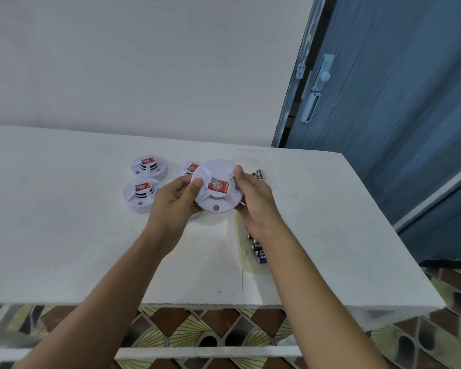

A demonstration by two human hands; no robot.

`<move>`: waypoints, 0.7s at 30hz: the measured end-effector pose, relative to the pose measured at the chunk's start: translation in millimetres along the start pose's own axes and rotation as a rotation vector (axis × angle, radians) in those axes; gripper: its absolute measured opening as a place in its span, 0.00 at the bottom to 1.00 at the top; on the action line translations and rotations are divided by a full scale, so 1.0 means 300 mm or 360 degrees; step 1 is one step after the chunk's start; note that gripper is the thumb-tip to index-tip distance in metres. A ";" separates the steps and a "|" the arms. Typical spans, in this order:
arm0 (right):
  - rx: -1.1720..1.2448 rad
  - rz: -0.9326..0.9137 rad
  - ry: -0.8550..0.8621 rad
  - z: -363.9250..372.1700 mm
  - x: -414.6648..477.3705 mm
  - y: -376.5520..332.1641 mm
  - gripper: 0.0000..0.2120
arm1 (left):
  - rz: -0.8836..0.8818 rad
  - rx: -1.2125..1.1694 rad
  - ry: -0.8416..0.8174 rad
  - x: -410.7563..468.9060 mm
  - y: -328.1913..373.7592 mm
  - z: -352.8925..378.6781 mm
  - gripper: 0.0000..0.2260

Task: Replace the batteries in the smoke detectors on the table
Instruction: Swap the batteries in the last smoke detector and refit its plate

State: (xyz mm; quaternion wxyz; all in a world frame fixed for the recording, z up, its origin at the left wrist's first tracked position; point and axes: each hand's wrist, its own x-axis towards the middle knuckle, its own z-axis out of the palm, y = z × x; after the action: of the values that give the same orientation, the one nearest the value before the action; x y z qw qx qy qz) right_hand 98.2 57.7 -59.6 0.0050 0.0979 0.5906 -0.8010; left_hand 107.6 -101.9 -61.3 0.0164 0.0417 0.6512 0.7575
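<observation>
Patterned floor (197, 328) being glimpsed under near edge of white surface (64, 222).

Clear tray (240, 246) lying on surface beside right forearm. Tray batteries (258, 253) being partly covered by arm; count unclear.

Raised detector (216, 186) being held above surface, tilted toward camera. Left rim being gripped by left hand (173, 201), right rim by right hand (254, 201).

White edge below left hand being mostly hidden; identity unclear.

Near-left detector (140, 194) and far-left detector (149, 166) resting on surface. Third detector (188, 168) being half hidden behind raised one.

Loose batteries (258, 174) beyond right hand, partly hidden.

Blue door (397, 129) being cut off at far right.
</observation>
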 end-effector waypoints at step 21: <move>0.0171 0.0041 0.0258 0.057 0.028 0.051 0.13 | 0.0039 0.0163 -0.0191 0.014 -0.045 -0.038 0.30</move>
State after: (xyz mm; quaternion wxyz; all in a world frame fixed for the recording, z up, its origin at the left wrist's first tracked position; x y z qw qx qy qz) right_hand 89.2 37.7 -70.6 -0.0377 0.1701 0.5439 -0.8208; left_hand 101.9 -110.8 -76.1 0.0440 0.0958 0.6864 0.7195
